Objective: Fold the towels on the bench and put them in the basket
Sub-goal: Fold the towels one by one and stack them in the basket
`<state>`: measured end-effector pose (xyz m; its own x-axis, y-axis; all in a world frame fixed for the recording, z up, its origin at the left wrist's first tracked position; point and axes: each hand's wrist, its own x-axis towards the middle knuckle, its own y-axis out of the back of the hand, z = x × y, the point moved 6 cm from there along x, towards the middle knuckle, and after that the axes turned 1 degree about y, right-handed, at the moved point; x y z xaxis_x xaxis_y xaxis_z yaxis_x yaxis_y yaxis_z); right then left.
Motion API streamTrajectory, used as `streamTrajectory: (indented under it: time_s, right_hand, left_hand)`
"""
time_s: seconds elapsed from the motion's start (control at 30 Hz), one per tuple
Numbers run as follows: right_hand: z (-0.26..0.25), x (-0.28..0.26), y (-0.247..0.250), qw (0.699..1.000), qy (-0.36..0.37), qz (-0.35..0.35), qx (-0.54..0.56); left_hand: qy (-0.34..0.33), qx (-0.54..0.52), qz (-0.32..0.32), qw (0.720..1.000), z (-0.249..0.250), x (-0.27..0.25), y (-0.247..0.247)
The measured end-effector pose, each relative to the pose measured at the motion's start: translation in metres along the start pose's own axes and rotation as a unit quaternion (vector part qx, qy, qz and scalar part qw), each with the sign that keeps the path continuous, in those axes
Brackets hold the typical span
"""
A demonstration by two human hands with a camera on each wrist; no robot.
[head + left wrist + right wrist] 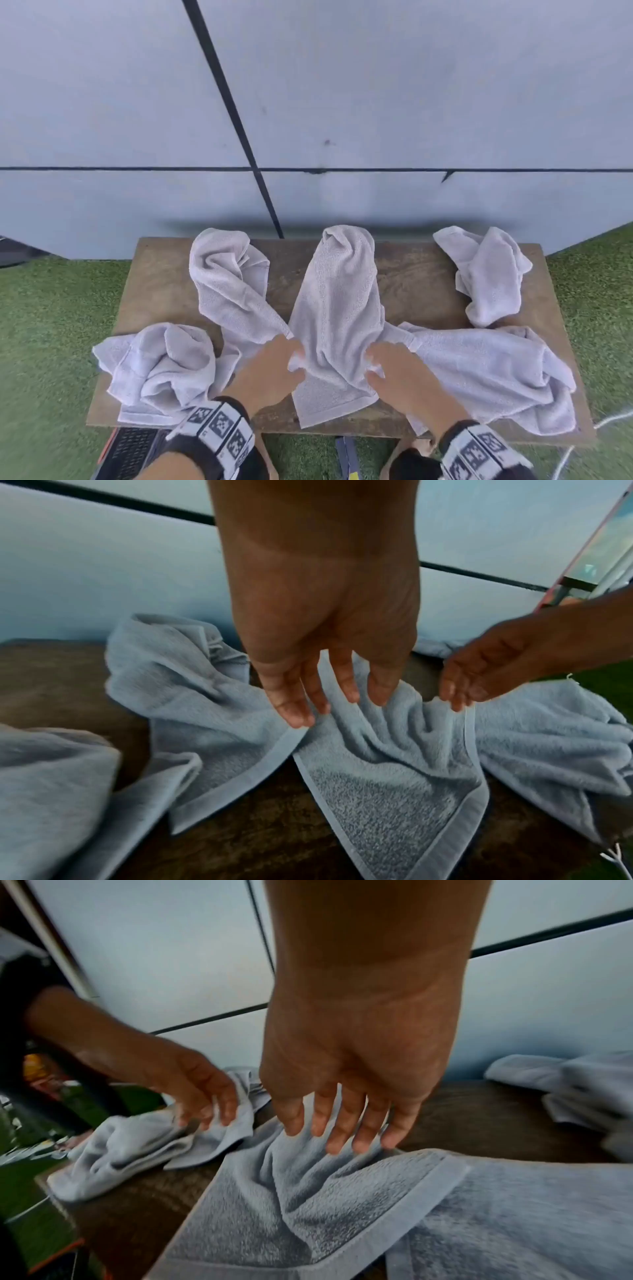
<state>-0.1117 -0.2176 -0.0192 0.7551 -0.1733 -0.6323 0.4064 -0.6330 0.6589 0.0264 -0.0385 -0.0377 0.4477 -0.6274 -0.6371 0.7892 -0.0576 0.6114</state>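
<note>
Several pale grey towels lie crumpled on a brown wooden bench (418,284). The middle towel (337,301) runs from the back edge to the front edge, bunched into folds near its front. My left hand (294,359) touches its left side with fingers nearly straight; the fingertips (380,696) rest on the bunched cloth (387,737). On its right side, my right hand (373,363) presses its straight fingers (342,1131) into the folds (308,1177). Neither hand grips the cloth. A dark mesh basket (130,452) with an orange rim sits below the bench's front left.
Other towels lie at the front left (161,366), back left (229,284), back right (489,274) and front right (486,370). Green artificial grass (51,325) surrounds the bench. A pale panelled wall (308,102) stands right behind it. A white cable (582,442) lies at the right.
</note>
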Motion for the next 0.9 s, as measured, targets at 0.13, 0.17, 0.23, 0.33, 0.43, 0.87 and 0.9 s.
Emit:
streamTrajectory:
  time_s: [0.13, 0.17, 0.23, 0.33, 0.43, 0.87, 0.9]
  right_hand:
    - [-0.002, 0.042, -0.031, 0.99, 0.039, 0.079, -0.106]
    - [-0.001, 0.051, -0.039, 0.987, 0.041, 0.094, -0.122]
    - [0.003, 0.064, -0.053, 0.981, 0.039, 0.128, -0.141]
    - [0.002, 0.074, -0.057, 0.965, 0.064, 0.213, -0.141]
    - [-0.002, 0.076, -0.058, 0.953, 0.087, 0.25, -0.145]
    - [-0.019, -0.004, -0.024, 0.917, 0.071, 0.361, 0.153]
    - [-0.022, -0.012, -0.017, 0.908, 0.078, 0.368, 0.184]
  left_hand:
    - [-0.044, 0.063, 0.092, 0.993, 0.003, 0.036, -0.02]
    - [-0.059, 0.074, 0.125, 0.988, 0.003, 0.044, -0.023]
    - [-0.077, 0.083, 0.175, 0.978, 0.0, 0.056, -0.028]
    - [-0.059, 0.089, 0.225, 0.968, -0.007, 0.075, -0.028]
    - [-0.064, 0.113, 0.245, 0.961, -0.01, 0.088, -0.028]
    - [-0.181, -0.066, 0.244, 0.95, 0.017, 0.021, -0.02]
    - [-0.184, -0.085, 0.205, 0.958, 0.023, 0.01, -0.026]
